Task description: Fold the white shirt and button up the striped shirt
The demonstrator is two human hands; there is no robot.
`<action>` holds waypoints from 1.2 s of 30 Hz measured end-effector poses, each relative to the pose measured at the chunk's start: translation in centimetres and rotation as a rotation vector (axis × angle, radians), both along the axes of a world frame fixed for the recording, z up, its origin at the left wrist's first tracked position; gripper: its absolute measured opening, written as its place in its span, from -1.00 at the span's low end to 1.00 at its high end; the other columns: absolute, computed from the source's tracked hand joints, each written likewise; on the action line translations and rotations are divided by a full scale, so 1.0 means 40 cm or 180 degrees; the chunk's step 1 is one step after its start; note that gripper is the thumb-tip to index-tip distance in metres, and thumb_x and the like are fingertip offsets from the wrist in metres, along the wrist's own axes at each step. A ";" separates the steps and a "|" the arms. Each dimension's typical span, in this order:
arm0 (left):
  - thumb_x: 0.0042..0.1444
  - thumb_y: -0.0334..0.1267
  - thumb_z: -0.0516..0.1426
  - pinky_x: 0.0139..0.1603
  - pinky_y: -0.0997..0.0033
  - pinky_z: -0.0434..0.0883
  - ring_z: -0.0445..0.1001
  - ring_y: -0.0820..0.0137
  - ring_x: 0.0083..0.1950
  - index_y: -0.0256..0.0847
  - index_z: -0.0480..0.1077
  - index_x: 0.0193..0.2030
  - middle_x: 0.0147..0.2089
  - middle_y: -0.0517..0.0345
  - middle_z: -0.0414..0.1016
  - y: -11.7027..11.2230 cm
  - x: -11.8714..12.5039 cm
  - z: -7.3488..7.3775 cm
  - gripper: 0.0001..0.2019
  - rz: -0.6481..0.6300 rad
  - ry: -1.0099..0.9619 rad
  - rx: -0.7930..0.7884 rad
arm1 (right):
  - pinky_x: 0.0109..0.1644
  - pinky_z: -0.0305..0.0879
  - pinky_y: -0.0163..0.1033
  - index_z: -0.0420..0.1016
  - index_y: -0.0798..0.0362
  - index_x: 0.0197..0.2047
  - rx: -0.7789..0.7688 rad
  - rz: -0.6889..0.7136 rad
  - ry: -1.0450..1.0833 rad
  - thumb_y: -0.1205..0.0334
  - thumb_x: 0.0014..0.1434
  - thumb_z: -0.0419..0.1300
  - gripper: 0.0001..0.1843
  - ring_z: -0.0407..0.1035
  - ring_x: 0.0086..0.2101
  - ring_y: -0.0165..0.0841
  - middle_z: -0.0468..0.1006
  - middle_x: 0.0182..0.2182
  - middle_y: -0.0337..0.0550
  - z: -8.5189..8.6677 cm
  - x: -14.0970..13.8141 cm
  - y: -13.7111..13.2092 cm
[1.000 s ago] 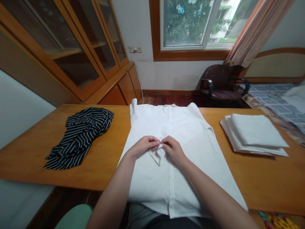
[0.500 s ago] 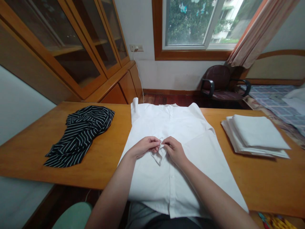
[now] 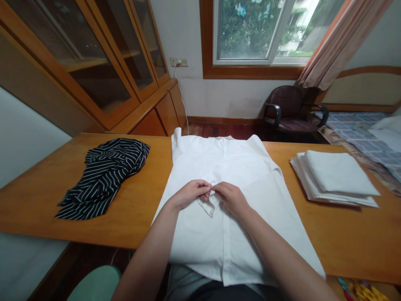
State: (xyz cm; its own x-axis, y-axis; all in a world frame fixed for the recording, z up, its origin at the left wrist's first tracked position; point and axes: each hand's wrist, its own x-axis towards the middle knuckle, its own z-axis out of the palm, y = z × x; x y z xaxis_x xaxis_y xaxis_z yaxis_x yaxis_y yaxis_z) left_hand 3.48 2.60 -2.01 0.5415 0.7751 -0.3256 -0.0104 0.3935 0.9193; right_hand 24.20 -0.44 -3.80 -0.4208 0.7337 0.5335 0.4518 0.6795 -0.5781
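Note:
A white button-up shirt (image 3: 200,234) lies spread over the table, collar at the far side and hem hanging over the near edge. Above its middle, my left hand (image 3: 196,193) pinches a small bunched piece of white cloth (image 3: 207,206), which looks like a sleeve cuff of the shirt. My right hand (image 3: 231,196) meets it from the right, its fingers closed on the same cloth. Both sets of fingertips touch or nearly touch. Whatever sits right between them is hidden by the fingers.
A crumpled black-and-white striped garment (image 3: 106,179) lies on the wooden table (image 3: 150,200) at left. Folded white clothes (image 3: 338,177) are stacked at right. Beyond stand a glass-door cabinet (image 3: 150,100) and a dark armchair (image 3: 285,106). A green stool (image 3: 95,284) is below left.
My right hand has turned slightly, its fingers now reaching flatter over the cloth. The left hand keeps its pinch in the same place.

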 end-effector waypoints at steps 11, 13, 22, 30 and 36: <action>0.00 -0.12 0.35 -0.36 0.50 0.36 0.43 0.52 -0.44 -0.34 0.48 -0.25 -0.43 0.15 0.50 -0.001 0.002 0.006 -0.69 -0.0046 0.0020 -0.0057 | -0.23 0.38 -0.27 0.55 -0.03 -0.12 -0.0129 -0.0073 0.0180 0.36 0.31 0.11 -0.79 0.50 -0.32 -0.33 0.62 -0.31 -0.13 -0.007 0.005 0.003; 0.00 -0.12 0.35 -0.36 0.51 0.36 0.43 0.52 -0.44 -0.34 0.48 -0.24 -0.43 0.15 0.50 -0.001 0.002 0.004 -0.68 -0.0054 0.0016 -0.0068 | -0.23 0.38 -0.28 0.55 -0.03 -0.14 -0.0146 -0.0077 0.0231 0.36 0.30 0.11 -0.80 0.50 -0.32 -0.34 0.62 -0.31 -0.14 -0.011 0.007 0.005; 0.05 -0.09 0.31 -0.38 0.51 0.36 0.43 0.51 -0.46 -0.32 0.45 -0.25 -0.46 0.18 0.47 -0.010 0.008 0.015 -0.69 -0.0012 0.0034 0.0166 | -0.24 0.34 -0.21 0.53 -0.03 -0.15 0.0075 -0.0055 0.0199 0.35 0.32 0.08 -0.80 0.41 -0.32 -0.29 0.56 -0.34 -0.11 -0.002 0.002 0.008; 0.01 -0.12 0.34 -0.33 0.50 0.35 0.41 0.51 -0.40 -0.28 0.47 -0.11 -0.37 0.21 0.45 -0.017 0.026 0.015 -0.64 0.0189 -0.0082 0.0613 | -0.11 0.38 -0.14 0.48 -0.04 -0.15 0.0005 -0.0374 0.0712 0.44 0.24 0.08 -0.77 0.39 -0.16 -0.26 0.44 -0.16 -0.07 0.017 0.001 0.004; -0.01 -0.15 0.34 -0.33 0.49 0.38 0.42 0.50 -0.40 -0.28 0.45 -0.17 -0.40 0.21 0.45 -0.020 0.041 0.006 -0.67 0.0370 -0.0104 0.0685 | -0.06 0.39 -0.10 0.38 -0.05 -0.12 0.0062 -0.0197 0.0725 0.47 0.26 0.05 -0.76 0.42 -0.12 -0.26 0.50 -0.16 -0.06 0.018 -0.003 0.004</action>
